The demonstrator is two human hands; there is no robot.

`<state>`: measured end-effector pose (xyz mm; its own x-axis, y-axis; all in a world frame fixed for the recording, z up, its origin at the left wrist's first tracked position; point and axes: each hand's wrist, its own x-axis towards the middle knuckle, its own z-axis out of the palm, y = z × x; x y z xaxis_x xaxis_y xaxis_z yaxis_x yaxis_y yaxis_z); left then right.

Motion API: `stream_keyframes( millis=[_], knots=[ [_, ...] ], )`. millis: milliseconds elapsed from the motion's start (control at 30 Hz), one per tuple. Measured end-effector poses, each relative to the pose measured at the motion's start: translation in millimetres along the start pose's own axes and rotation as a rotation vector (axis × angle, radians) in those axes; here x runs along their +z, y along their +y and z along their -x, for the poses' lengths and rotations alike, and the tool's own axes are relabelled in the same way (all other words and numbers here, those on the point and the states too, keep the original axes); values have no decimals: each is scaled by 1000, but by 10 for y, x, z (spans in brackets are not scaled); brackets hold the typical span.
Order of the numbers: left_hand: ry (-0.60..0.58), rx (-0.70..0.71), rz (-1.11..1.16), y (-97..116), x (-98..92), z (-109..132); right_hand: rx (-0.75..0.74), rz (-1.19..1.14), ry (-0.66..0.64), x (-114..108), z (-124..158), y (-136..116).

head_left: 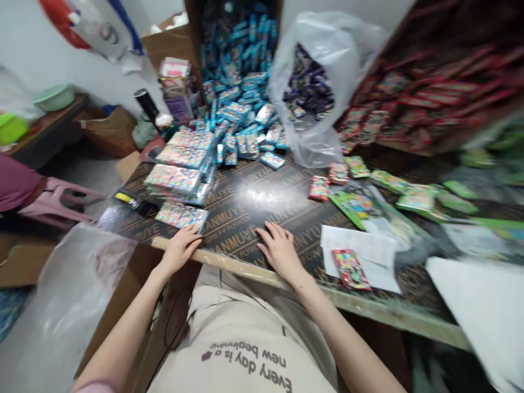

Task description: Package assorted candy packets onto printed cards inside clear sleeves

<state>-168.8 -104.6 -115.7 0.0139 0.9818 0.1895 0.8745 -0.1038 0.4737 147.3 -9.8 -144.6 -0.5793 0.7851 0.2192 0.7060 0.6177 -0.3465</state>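
My left hand (180, 247) lies flat on the near edge of the dark plywood table (254, 202), fingers stretched out, fingertips touching a bundle of colourful packets (182, 216). My right hand (280, 249) rests open, palm down, on bare board near the middle of the front edge. Neither hand holds anything. Stacked bundles of the same packets (182, 166) stand just beyond the left hand.
A heap of blue packets (241, 93) spills from a box at the back. A clear plastic bag (317, 87) holds dark packets. Red packets (409, 103) and green packets (413, 194) lie right. White paper (360, 245) carries one red packet (351, 268). A cardboard box with plastic liner (82, 295) stands lower left.
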Motion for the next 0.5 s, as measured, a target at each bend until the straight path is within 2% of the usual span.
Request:
stream_keyframes(
  millis=[100,167,233,333,400,500],
  knots=[
    [142,-120,-46,-183,16,-36,37,-98,-53,-120,23,-30],
    [128,-186,-140,-318,49,-114,66,-138,-50,-247,4,33],
    [68,-195,-221,-404,77,-202,112,-104,-5,-432,-47,202],
    [12,-130,-303,-410,64,-296,263,58,91,-789,-150,679],
    [9,-90,-348,-340,25,-320,458,191,114,-1027,-184,1074],
    [81,-47,-325,-148,-15,-319,780,246,-12,-1262,-133,1549]
  ],
)
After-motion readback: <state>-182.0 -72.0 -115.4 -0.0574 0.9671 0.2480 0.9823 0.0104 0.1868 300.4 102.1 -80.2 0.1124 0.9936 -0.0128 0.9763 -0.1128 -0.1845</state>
